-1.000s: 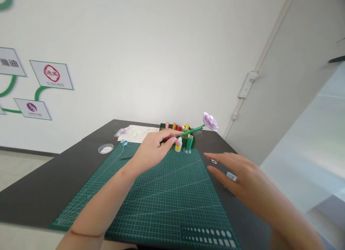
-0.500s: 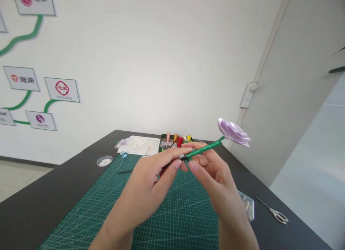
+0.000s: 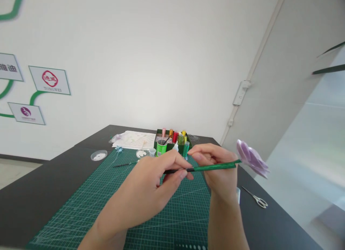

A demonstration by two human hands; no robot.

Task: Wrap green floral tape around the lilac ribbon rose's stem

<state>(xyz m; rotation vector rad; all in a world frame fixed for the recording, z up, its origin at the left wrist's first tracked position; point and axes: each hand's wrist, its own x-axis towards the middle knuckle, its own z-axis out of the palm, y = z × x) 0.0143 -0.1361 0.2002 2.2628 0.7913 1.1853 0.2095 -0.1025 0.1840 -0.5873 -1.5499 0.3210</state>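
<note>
My left hand (image 3: pixel 159 180) pinches the black end of a thin stick between thumb and fingers. Toward the right the stick becomes a green-wrapped stem (image 3: pixel 214 167), topped by a lilac artificial flower (image 3: pixel 252 159). My right hand (image 3: pixel 219 167) is behind the stem, its thumb and fingertips pressed together near a green thread spool (image 3: pixel 186 149). Whatever those fingertips hold, perhaps a thread, is too fine to make out. Below both hands lies a green cutting mat (image 3: pixel 178 210).
At the back stand a dark green box (image 3: pixel 159 133) of coloured spools and a green can (image 3: pixel 161 148) with brushes. White sheets (image 3: pixel 134 139), a shallow dish (image 3: pixel 99 155) and a small blue flower (image 3: pixel 119 148) lie to the left. Scissors (image 3: pixel 256 198) rest at the right.
The flower and stem have moved right and down and lie more level. My right hand has left the stem's wrapped end, turned, and closed its fingertips behind it. The view has shifted slightly.
</note>
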